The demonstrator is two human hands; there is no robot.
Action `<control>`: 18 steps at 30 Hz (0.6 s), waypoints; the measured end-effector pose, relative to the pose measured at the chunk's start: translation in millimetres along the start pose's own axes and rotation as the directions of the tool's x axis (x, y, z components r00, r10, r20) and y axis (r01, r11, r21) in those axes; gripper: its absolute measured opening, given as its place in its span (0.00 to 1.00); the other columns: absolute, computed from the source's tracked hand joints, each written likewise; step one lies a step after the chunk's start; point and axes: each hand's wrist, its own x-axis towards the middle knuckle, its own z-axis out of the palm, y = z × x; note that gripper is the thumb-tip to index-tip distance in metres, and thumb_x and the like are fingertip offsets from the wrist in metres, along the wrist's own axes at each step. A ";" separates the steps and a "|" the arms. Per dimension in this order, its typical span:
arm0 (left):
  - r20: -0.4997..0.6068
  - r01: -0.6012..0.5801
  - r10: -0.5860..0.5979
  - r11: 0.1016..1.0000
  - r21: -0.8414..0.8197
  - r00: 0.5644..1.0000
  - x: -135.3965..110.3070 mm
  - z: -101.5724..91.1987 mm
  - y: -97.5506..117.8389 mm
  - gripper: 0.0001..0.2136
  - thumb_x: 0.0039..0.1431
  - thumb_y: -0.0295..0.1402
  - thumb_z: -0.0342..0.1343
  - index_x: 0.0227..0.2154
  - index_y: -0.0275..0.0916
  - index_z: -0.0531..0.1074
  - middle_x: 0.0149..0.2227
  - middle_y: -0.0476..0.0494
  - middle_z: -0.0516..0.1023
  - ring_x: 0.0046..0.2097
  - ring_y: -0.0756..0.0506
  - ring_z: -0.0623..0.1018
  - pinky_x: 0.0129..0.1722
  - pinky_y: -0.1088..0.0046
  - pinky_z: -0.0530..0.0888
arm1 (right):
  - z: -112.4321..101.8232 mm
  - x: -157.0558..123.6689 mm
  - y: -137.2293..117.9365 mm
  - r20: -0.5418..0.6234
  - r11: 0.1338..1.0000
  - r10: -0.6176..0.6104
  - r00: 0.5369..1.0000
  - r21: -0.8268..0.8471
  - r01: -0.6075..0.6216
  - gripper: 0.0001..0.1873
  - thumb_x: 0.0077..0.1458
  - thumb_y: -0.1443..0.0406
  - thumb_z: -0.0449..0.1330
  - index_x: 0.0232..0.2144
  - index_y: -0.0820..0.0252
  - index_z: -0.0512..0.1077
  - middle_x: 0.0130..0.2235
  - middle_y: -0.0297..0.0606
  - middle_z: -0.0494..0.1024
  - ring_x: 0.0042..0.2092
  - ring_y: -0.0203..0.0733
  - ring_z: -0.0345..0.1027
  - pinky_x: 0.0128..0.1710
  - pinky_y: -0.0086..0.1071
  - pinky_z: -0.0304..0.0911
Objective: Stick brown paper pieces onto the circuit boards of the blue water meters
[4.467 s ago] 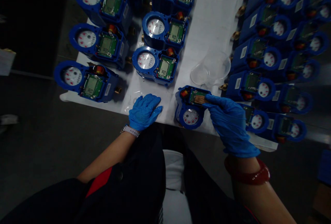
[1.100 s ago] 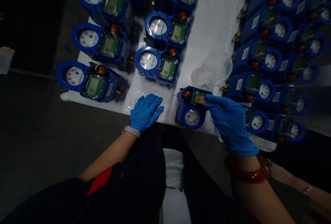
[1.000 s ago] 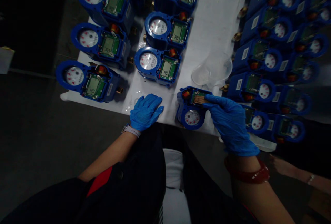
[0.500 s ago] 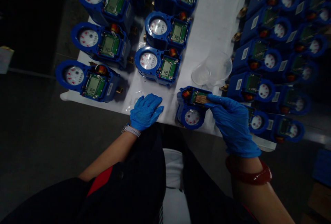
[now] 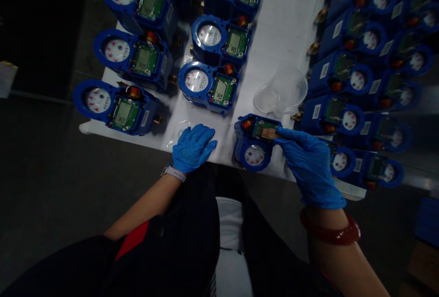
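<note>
My left hand (image 5: 193, 148), in a blue nitrile glove, rests flat on the white sheet and holds nothing. Just to its right lies a blue water meter (image 5: 254, 154) with its dial toward me and its green circuit board (image 5: 260, 129) exposed. My gloved right hand (image 5: 310, 167) pinches a small brown strip (image 5: 269, 133), possibly a brush, whose tip lies on that board. The hand hides the meter's right side.
Rows of similar blue meters (image 5: 209, 87) stand on the white-covered table (image 5: 274, 27) to both sides. A clear plastic beaker (image 5: 281, 91) stands beyond my right hand. The dark floor lies left and below, with a blue crate (image 5: 428, 221) at lower right.
My right fingertips and the brown strip have shifted slightly to the right across the board. Another person's forearm, seen at lower right a second ago, is gone.
</note>
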 end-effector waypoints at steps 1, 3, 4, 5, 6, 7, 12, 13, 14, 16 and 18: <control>0.001 0.000 0.000 1.000 0.001 1.000 -0.1 -0.1 0.0 0.19 0.71 0.44 0.49 0.59 0.45 0.73 0.60 0.43 0.77 0.64 0.38 0.71 0.66 0.52 0.65 | 0.1 0.3 0.6 0.005 1.000 0.004 1.000 -0.001 -0.004 0.16 0.54 0.57 0.69 0.42 0.58 0.81 0.41 0.40 0.80 0.44 0.46 0.75 0.52 0.46 0.73; -0.004 -0.006 0.006 1.000 0.003 1.000 -0.2 0.1 -0.1 0.19 0.71 0.44 0.49 0.59 0.45 0.73 0.60 0.43 0.77 0.64 0.38 0.71 0.66 0.52 0.65 | 1.0 0.8 1.6 0.013 1.000 0.009 1.000 0.014 -0.009 0.17 0.54 0.56 0.68 0.43 0.58 0.80 0.42 0.41 0.80 0.44 0.46 0.75 0.53 0.47 0.73; -0.006 -0.009 0.009 1.000 0.003 1.000 -0.3 0.3 -0.2 0.19 0.71 0.44 0.49 0.58 0.45 0.73 0.60 0.43 0.77 0.64 0.38 0.72 0.66 0.52 0.65 | 1.8 1.1 1.9 0.014 1.000 0.007 1.000 0.028 -0.007 0.17 0.54 0.56 0.68 0.43 0.58 0.80 0.43 0.41 0.80 0.45 0.46 0.75 0.53 0.47 0.73; -0.006 -0.011 0.011 1.000 0.003 1.000 -0.4 0.5 -0.3 0.19 0.71 0.45 0.49 0.58 0.45 0.73 0.59 0.43 0.77 0.64 0.38 0.72 0.65 0.52 0.65 | 2.8 1.4 2.1 0.013 0.999 0.003 1.000 0.042 -0.004 0.17 0.53 0.55 0.68 0.42 0.59 0.80 0.43 0.41 0.80 0.45 0.46 0.75 0.54 0.47 0.74; -0.005 -0.008 0.008 1.000 0.002 1.000 -0.4 0.7 -0.4 0.19 0.71 0.45 0.49 0.58 0.45 0.74 0.60 0.43 0.77 0.64 0.38 0.72 0.65 0.51 0.65 | 3.8 1.6 2.1 0.008 0.999 0.002 1.000 0.053 -0.003 0.17 0.53 0.55 0.68 0.42 0.59 0.80 0.44 0.42 0.80 0.45 0.46 0.75 0.54 0.47 0.74; -0.003 -0.003 0.003 1.000 0.000 1.000 -0.4 0.9 -0.3 0.19 0.71 0.45 0.49 0.58 0.46 0.74 0.60 0.43 0.77 0.64 0.38 0.71 0.66 0.51 0.65 | 4.8 1.9 1.9 0.001 0.998 0.004 1.000 0.062 -0.004 0.17 0.52 0.55 0.69 0.41 0.59 0.80 0.44 0.42 0.80 0.45 0.47 0.75 0.53 0.47 0.74; 0.003 0.006 -0.006 1.000 -0.007 1.000 -0.2 0.5 0.3 0.19 0.71 0.45 0.49 0.58 0.45 0.74 0.60 0.42 0.76 0.64 0.37 0.72 0.66 0.51 0.65 | 7.9 3.1 -0.4 -0.013 0.998 0.009 1.000 0.068 -0.008 0.18 0.50 0.55 0.68 0.40 0.60 0.81 0.43 0.42 0.80 0.45 0.47 0.76 0.52 0.47 0.75; 0.001 0.005 -0.005 1.000 -0.007 1.000 -0.2 0.3 0.3 0.19 0.71 0.45 0.49 0.58 0.45 0.74 0.60 0.42 0.77 0.64 0.37 0.71 0.66 0.51 0.65 | 8.0 3.2 -0.8 -0.012 0.998 0.008 1.000 0.067 -0.007 0.18 0.50 0.55 0.68 0.40 0.60 0.81 0.43 0.42 0.80 0.45 0.48 0.76 0.52 0.48 0.75; -0.001 0.003 -0.003 1.000 -0.005 1.000 -0.2 0.2 0.4 0.19 0.71 0.45 0.49 0.58 0.45 0.74 0.60 0.42 0.77 0.64 0.37 0.71 0.66 0.51 0.65 | 8.1 3.2 -1.1 -0.010 0.998 0.008 1.000 0.066 -0.008 0.18 0.50 0.55 0.68 0.40 0.60 0.81 0.43 0.42 0.80 0.45 0.48 0.76 0.53 0.48 0.75; -0.009 -0.006 0.006 1.000 0.001 1.000 -0.3 0.0 0.4 0.19 0.71 0.45 0.49 0.58 0.46 0.74 0.60 0.42 0.77 0.64 0.38 0.72 0.66 0.52 0.65 | 8.1 3.2 -1.2 -0.007 0.998 0.008 1.000 0.056 -0.008 0.18 0.50 0.56 0.68 0.41 0.59 0.81 0.44 0.42 0.80 0.46 0.48 0.76 0.54 0.50 0.73; -0.012 -0.011 0.011 1.000 0.006 1.000 -0.3 0.1 0.4 0.19 0.71 0.45 0.49 0.58 0.46 0.73 0.60 0.43 0.77 0.64 0.38 0.72 0.65 0.52 0.65 | 8.0 3.0 -0.9 -0.005 0.999 0.011 1.000 0.037 -0.010 0.18 0.50 0.56 0.68 0.41 0.59 0.81 0.44 0.42 0.80 0.45 0.48 0.76 0.56 0.52 0.72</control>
